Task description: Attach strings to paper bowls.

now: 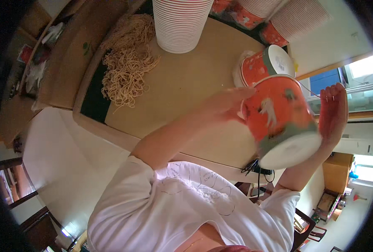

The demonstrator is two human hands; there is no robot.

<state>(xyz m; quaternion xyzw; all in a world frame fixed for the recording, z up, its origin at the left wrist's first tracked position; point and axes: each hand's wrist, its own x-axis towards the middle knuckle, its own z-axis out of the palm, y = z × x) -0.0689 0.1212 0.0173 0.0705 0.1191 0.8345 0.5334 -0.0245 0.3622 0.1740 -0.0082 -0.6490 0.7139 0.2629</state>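
Observation:
A red-orange paper bucket (274, 109) with a green band and a white round bottom is tilted in front of me, its bottom toward my chest. My left hand (234, 103) grips it at the rim, somewhat blurred, the fingertips partly hidden. On the bucket's far right side my right hand (334, 107) is closed in a fist. A thin cord (310, 91) runs from the bucket's rim to those fingers. Just behind, a second red-orange bucket (255, 67) lies on its side on the tabletop. At the table's left sits a tangled heap of beige cords (127, 73).
A tall stack of white buckets (181, 27) stands at the table's far side. More stacked red and white buckets (297, 23) lie at the back right. The brown tabletop (182, 84) has a rounded edge toward me. Black cables (253, 167) hang by its near right edge.

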